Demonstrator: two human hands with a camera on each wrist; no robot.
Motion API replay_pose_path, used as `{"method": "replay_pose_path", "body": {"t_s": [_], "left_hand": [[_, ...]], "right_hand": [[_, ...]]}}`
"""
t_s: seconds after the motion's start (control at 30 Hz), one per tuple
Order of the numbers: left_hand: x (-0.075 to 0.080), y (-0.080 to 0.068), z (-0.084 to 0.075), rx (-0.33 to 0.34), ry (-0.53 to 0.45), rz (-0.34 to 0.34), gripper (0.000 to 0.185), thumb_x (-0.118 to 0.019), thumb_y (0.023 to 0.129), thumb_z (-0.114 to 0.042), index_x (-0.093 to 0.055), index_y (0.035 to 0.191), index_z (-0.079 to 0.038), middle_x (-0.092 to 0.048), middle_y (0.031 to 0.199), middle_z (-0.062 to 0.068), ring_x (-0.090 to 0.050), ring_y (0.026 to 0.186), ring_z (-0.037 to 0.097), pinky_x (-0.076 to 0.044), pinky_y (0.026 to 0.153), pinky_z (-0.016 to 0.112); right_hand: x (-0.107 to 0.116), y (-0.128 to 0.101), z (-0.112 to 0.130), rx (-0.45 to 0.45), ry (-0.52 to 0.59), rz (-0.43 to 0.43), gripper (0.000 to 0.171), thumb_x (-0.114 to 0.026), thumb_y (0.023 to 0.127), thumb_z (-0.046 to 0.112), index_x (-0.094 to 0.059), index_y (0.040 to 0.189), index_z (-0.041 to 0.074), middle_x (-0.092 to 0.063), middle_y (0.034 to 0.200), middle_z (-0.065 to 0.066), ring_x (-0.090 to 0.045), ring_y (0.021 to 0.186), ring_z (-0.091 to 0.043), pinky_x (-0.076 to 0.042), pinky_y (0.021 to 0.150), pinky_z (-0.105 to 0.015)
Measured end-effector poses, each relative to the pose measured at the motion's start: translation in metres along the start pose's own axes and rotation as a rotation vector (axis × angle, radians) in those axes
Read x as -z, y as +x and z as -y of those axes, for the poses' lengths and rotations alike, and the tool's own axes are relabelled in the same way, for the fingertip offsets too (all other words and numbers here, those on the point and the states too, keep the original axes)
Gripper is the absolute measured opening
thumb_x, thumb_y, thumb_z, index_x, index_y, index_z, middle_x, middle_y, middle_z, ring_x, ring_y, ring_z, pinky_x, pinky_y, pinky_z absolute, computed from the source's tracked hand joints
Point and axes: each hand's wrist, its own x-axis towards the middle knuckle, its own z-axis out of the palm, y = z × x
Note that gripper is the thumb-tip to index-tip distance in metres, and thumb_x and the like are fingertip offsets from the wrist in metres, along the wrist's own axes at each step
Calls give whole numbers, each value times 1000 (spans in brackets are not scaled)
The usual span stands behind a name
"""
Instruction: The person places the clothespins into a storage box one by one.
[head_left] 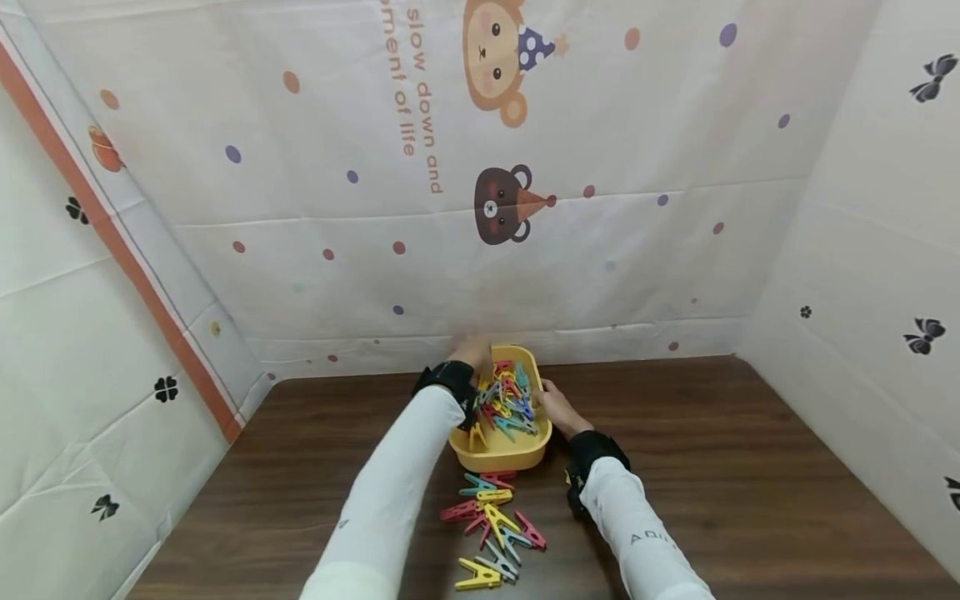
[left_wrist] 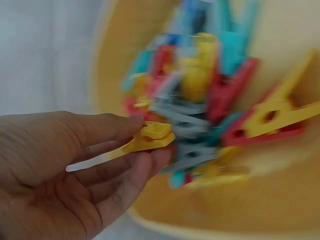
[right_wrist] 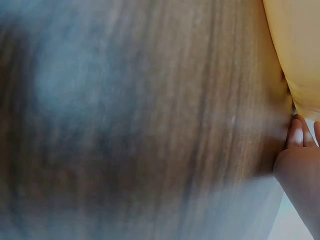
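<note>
A yellow tub (head_left: pixel 517 457) on the wooden table holds several coloured clothespins (head_left: pixel 506 398). My left hand (head_left: pixel 472 350) reaches over the tub's far left rim. In the left wrist view this hand (left_wrist: pixel 148 137) pinches a yellow clothespin (left_wrist: pixel 117 151) between thumb and fingers, just beside the heap of clothespins (left_wrist: pixel 200 100) in the tub (left_wrist: pixel 240 205). My right hand (head_left: pixel 553 404) grips the tub's right side, thumb at the rim. In the blurred right wrist view its fingertips (right_wrist: pixel 295 135) lie against the tub's outer wall (right_wrist: pixel 295 45).
A loose pile of clothespins (head_left: pixel 491 525) lies on the dark wooden table (head_left: pixel 712 467) in front of the tub, between my forearms. Printed cloth walls close in the table at the back (head_left: pixel 525 250), left and right.
</note>
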Motion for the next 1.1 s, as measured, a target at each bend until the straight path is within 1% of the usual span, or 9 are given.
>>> {"method": "replay_pose_path", "body": {"t_s": [0.17,0.27,0.4,0.53,0.63,0.7,0.9,1.0,1.1], "left_hand": [[-25,12,2,70,-85,65,12,-78,88,-10,-71,91,-1,-63,124,20,-62,71,21,-53,63,31],[-24,11,6,47,-75,93,19,-76,89,-11,-65,74,-4,-68,90,14,-62,61,20,-51,57,29],[-15,-3,7,-16,-60,78,40,-67,93,-11,-45,60,-11,-44,59,3,-44,51,15,-35,52,27],[-4,-44,7,-171,-32,-56,26,-66,97,-14,-57,73,-11,-51,71,0,-44,60,13,-34,55,27],[-7,-89,11,-346,53,-166,8,-69,97,-18,-71,96,-10,-66,87,0,-53,65,10,-42,53,24],[-15,-122,15,-459,95,-179,10,-70,97,-19,-74,100,-11,-71,88,0,-57,65,8,-45,52,22],[-53,-201,27,-691,181,29,4,-70,97,-24,-72,95,-20,-66,83,-11,-51,65,-5,-41,54,13],[-72,-220,36,-750,272,134,10,-73,95,-31,-70,100,-23,-61,90,-13,-46,67,-5,-38,53,13],[-87,-226,44,-765,315,180,20,-78,91,-33,-69,106,-24,-61,97,-12,-48,73,-5,-40,55,14]], "right_hand": [[-1,1,-1,9,4,11,69,-39,95,11,-20,160,-1,-41,147,-29,-48,116,-33,-39,91,-37],[-2,4,-2,4,10,12,68,-39,95,12,-21,160,0,-41,146,-28,-48,117,-33,-39,92,-37],[0,6,-3,0,17,12,68,-39,96,13,-21,160,1,-41,145,-28,-48,117,-34,-39,93,-39],[3,6,-4,-5,15,21,68,-39,97,14,-19,160,1,-40,146,-29,-47,119,-35,-39,94,-39],[3,5,-4,-6,11,34,69,-40,96,13,-18,160,0,-39,146,-29,-47,118,-35,-39,93,-38],[2,4,-4,-16,14,39,70,-41,95,13,-19,160,0,-40,146,-29,-48,117,-34,-40,92,-37],[4,7,0,-22,10,27,71,-41,94,15,-18,160,0,-40,145,-27,-47,118,-34,-40,93,-35],[6,7,0,-21,-7,32,72,-40,94,16,-17,160,-1,-39,146,-28,-46,120,-34,-39,93,-35],[5,7,-1,-25,-15,36,72,-41,95,17,-18,160,-2,-39,147,-28,-46,120,-34,-39,94,-35]]}}
